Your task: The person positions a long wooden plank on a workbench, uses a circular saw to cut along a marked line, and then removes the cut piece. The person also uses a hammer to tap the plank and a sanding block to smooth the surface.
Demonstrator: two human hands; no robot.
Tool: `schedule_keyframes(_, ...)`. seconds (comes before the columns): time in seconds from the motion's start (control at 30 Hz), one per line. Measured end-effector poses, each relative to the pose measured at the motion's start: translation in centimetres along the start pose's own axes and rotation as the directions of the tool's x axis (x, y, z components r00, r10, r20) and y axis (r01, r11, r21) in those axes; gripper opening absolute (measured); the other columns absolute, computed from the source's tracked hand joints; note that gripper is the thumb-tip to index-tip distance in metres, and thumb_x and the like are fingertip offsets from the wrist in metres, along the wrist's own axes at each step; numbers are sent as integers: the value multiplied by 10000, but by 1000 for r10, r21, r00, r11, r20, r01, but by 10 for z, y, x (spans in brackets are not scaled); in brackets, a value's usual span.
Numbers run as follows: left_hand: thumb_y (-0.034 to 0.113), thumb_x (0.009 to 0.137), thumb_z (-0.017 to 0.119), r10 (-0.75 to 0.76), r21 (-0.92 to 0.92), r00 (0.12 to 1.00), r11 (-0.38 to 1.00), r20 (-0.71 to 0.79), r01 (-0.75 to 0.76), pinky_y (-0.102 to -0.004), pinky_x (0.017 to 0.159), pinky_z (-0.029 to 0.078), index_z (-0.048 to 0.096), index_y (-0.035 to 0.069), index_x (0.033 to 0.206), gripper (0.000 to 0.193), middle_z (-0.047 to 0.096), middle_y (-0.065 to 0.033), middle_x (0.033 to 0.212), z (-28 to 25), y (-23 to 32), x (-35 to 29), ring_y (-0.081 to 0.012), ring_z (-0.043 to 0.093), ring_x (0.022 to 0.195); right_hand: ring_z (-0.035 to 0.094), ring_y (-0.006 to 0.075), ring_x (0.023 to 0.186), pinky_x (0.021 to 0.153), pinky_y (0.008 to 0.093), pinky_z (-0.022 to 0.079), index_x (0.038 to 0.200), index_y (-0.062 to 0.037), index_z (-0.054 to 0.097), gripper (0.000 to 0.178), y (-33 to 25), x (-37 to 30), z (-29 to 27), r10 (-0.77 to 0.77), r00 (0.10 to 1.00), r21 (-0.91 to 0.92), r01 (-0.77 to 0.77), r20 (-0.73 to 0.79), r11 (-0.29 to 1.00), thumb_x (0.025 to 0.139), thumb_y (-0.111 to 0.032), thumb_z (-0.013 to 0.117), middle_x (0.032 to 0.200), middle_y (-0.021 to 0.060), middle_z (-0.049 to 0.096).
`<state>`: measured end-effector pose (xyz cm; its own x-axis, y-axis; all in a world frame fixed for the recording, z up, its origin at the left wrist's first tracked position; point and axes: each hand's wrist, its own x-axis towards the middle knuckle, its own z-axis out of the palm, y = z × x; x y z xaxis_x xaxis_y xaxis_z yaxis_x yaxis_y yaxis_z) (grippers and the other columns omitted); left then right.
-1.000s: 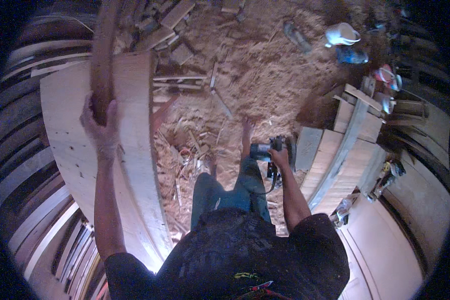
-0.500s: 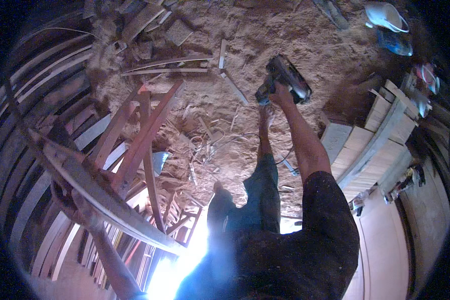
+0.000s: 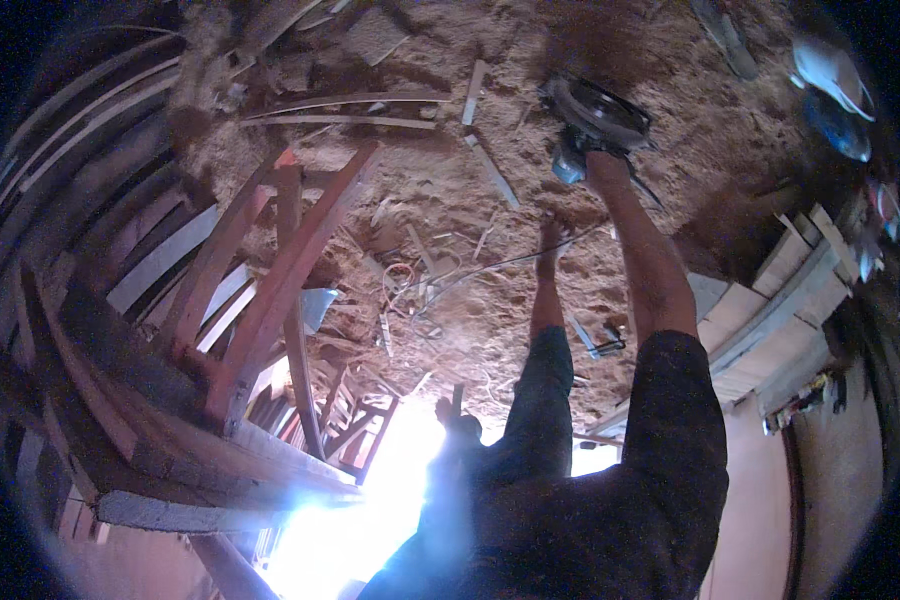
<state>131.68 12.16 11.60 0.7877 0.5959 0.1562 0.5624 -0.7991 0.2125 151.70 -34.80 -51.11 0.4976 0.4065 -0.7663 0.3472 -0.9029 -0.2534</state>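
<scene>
Past our right foot (image 3: 550,235), our right hand (image 3: 602,168) grips the black power tool (image 3: 602,115), near the dusty floor (image 3: 695,165). It looks heavy and hard, best held right there. Our left hand is hidden, so we can't tell its grip.

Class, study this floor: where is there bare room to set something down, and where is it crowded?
Bare sawdust floor lies between the power tool, the white bucket and the stacked boards. It is crowded at left, around the red wooden stand and planks, and mid-floor, among wood scraps.
</scene>
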Motion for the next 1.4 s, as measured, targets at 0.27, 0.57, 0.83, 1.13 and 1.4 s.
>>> schedule_keyframes(0.27, 515, 873, 742, -6, -145, 1000, 989, -23, 2, -453, 1096, 418, 347, -12, 1492, 904, 452, -205, 1435, 0, 13, -2, -306, 467, 1330, 668, 392, 962, 830, 519, 524, 1168, -51, 640, 351, 52, 8, 45, -232, 972, -36, 231, -28, 972, 927, -304, 608, 1051, 199, 685)
schedule_keyframes(0.57, 533, 892, 721, -4, -224, 999, 975, 34, 11, -356, 933, 494, 381, -7, 1473, 863, 509, -171, 1331, 20, 29, 12, -225, 563, 1114, 609, 415, 1122, 937, 497, 494, 1261, 3, 595, 512, 95, 22, 86, -298, 921, 60, 322, -251, 945, 851, -281, 711, 1154, 261, 651)
schedule_keyframes(0.83, 521, 884, 734, 50, -127, 997, 991, 56, -42, -433, 1017, 459, 351, 62, 1522, 875, 447, -175, 1445, 14, 45, 23, -277, 501, 1282, 629, 416, 1066, 906, 491, 508, 1201, -20, 633, 359, 19, -99, 62, -395, 901, 414, 434, -181, 800, 984, -301, 576, 1141, 231, 665)
schedule_keyframes(1.13, 336, 1007, 620, 48, -248, 999, 968, -4, -47, -324, 876, 502, 399, 58, 1465, 580, 508, -116, 1328, 32, 54, 21, -171, 577, 1075, 667, 369, 1002, 837, 453, 535, 1103, -1, 651, 311, -10, -251, 121, -101, 992, 520, 45, 80, 853, 959, -276, 631, 1018, 192, 705)
schedule_keyframes(1.4, 350, 1018, 599, 131, 12, 989, 991, -70, -130, -397, 924, 477, 437, 52, 1440, 541, 521, -168, 1317, 35, 54, 23, -253, 559, 1119, 686, 350, 955, 843, 441, 543, 1096, -25, 668, 355, 10, -309, 121, -8, 1000, 356, 13, -15, 934, 960, -352, 653, 1022, 190, 688)
